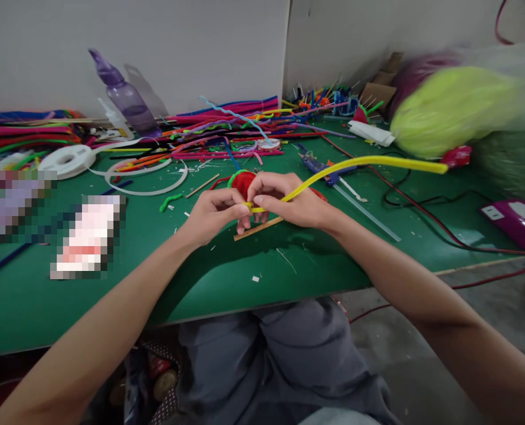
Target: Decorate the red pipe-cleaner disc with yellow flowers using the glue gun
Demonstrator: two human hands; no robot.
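A long yellow pipe cleaner [368, 160] runs between my hands, and its free part arches away to the right. My left hand [216, 213] pinches one end of it between thumb and finger. Close beside it, my right hand [286, 199] grips the same pipe cleaner, with the fingertips of both hands nearly touching. Just behind the fingers lies a red coiled fuzzy piece [243, 180] with a green edge, partly hidden by my hands. Beneath my right hand a flat wooden stick [258, 229] rests on the green table [227, 289].
Bundles of coloured pipe cleaners [231, 121] line the wall. A purple bottle [130, 103] and white tape roll [66, 160] stand left. To the right are a blue glue gun [320, 168], cables, a purple box [512, 223] and plastic bags [448, 109]. A pixelated object [88, 236] lies left.
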